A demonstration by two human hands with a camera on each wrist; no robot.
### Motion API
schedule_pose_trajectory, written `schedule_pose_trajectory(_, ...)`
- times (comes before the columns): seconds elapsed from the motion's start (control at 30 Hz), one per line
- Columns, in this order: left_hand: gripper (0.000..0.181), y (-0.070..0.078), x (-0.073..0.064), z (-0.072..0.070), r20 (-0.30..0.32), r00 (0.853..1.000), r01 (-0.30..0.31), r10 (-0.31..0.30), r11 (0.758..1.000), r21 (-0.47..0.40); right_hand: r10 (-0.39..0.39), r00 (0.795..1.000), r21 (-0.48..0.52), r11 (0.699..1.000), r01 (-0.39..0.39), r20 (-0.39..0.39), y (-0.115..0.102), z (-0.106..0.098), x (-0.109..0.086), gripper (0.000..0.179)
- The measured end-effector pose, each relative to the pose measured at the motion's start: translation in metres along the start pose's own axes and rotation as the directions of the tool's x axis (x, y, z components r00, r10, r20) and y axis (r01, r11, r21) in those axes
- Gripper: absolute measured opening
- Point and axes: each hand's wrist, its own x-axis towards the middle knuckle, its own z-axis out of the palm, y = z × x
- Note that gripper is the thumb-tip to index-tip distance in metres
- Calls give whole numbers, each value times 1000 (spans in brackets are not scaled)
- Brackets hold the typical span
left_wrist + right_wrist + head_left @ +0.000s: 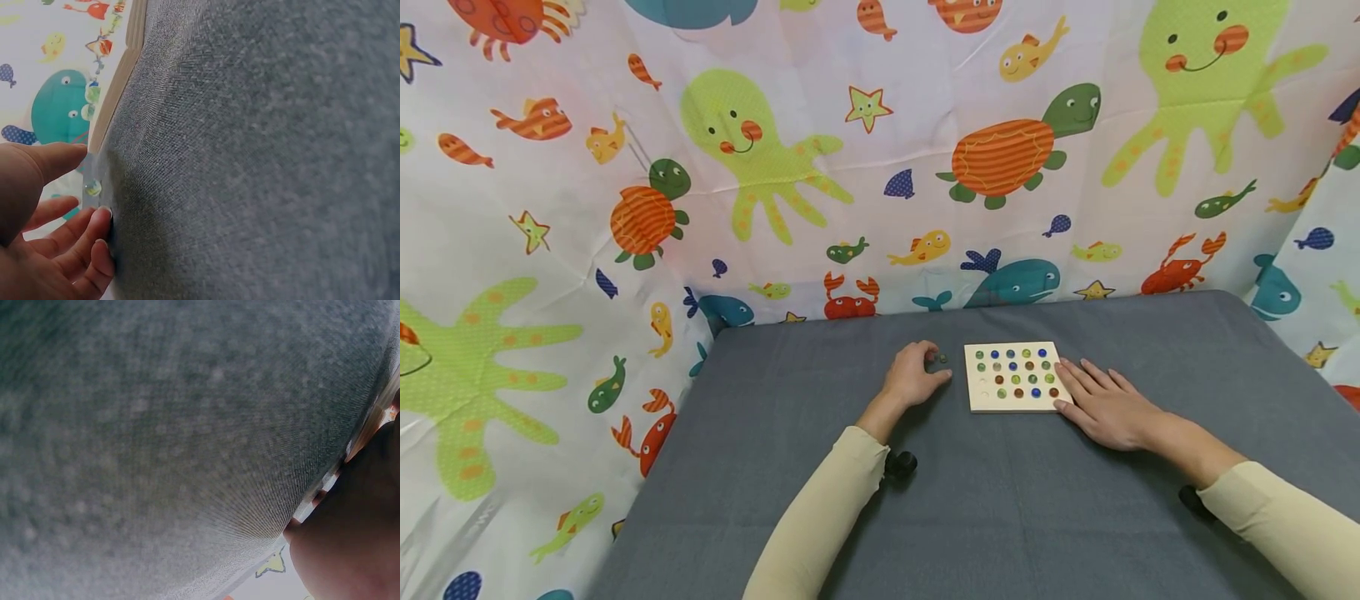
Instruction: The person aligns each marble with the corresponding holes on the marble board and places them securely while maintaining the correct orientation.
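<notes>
A pale wooden board (1013,405) lies on the grey cloth, set with rows of small glass marbles (1036,392) in green, blue and amber; two hollows at its left side hold no coloured marble. Just left of the board, a loose clear-green marble (93,187) sits on the cloth. My left hand (913,375) reaches around this marble, thumb on the near side and loosely bent fingers on the far side, with a gap to it. My right hand (1108,408) lies flat with its fingers straight, fingertips and thumb resting on the board's right edge.
Grey cloth (820,500) covers the table, which ends at the back against a curtain (865,208) printed with sea animals. The same curtain hangs at the left and right sides. A black wrist camera (901,465) sits under my left sleeve.
</notes>
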Motion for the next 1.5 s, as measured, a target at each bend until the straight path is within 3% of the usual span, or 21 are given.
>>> schedule_pose_trajectory(0.37, 33, 2, 11, 8, -12, 998, 57, -56, 997, 45, 6, 1000, 10, 1000, -6, -6, 1, 3, -1, 73)
schedule_pose_trajectory(0.77, 19, 8, 16, 15, -94, 985, 153, -147, 986, 65, 0, 1000, 9, 1000, 0, -3, -1, 3, -1, 73)
schedule_pose_trajectory(1.1, 15, 5, 12, 13, -67, 991, 117, -113, 992, 56, 5, 1000, 2, 1000, -5, 0, -2, 3, -1, 74)
schedule_pose_trajectory(1.33, 13, 0, 2, 5, -45, 998, 34, -35, 999, -26, 10, 1000, 13, 1000, -10, -3, -1, 3, -1, 74)
schedule_pose_trajectory(1.5, 13, -2, -4, 0, -34, 999, 9, -12, 997, -75, 10, 1000, 11, 1000, -10, -1, -2, 3, -1, 74)
